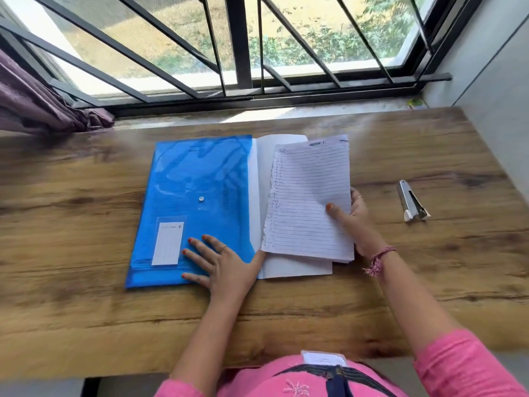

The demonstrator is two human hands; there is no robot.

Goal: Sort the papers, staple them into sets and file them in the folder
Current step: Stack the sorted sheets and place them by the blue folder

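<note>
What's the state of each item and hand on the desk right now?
Blue folder: flat, white sheets sticking out of its right side.
Lined papers: stack gripped by the right hand.
Left hand: pressed flat on folder.
Stapler: lying untouched at right.

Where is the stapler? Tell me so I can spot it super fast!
Find the wooden table under the window. Go right of the blue folder, past the lined papers held by the right hand. The stapler lies alone there, the only small silver metal thing.
</note>
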